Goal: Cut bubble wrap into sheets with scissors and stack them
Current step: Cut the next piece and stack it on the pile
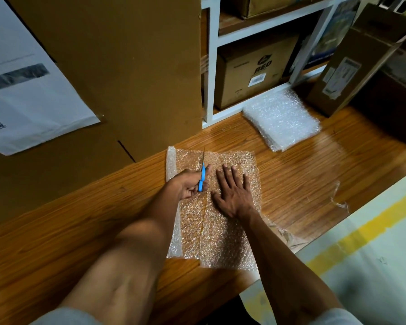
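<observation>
**Cut near its far end, with the blades close to the steadying hand**

The left hand [189, 184] grips the blue-handled scissors [202, 174], fingers curled round the handles, blades pointing away over the bubble wrap [217, 219] lying flat on the counter [302, 174]. The right hand [234, 192] presses the wrap down, fingers spread, just beside the blades. If the wrap slips or bunches, the cut could wander or nick a fingertip. The stack of sheets [283, 118] sits well apart by the shelf [212, 66].
</observation>
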